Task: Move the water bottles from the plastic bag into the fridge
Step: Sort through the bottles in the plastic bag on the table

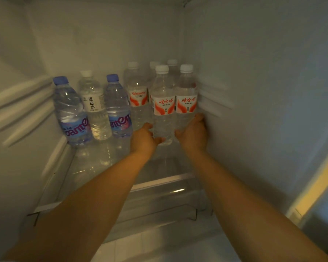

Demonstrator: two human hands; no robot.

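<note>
Both bare arms reach into the fridge (254, 91), each hand on one of two red-labelled water bottles standing upright on the glass shelf (159, 182) at the right. The left hand (144, 138) cups the lower part of the left front bottle (162, 104), its fingers (160, 139) curled partway round the base and the thumb against the bottle's left side. The right hand (194, 133) wraps the lower part of the right front bottle (186, 99), its fingers passing round the far side next to the fridge wall, so their tips are hidden. The two bottles touch each other. Behind them stand more white-capped bottles (135, 87), mostly covered, their number unclear. Further left are two blue-capped bottles (70, 112) with a white-labelled bottle (93, 103) between them. The plastic bag is out of view. Whether the held bottles rest fully on the shelf cannot be told.
</note>
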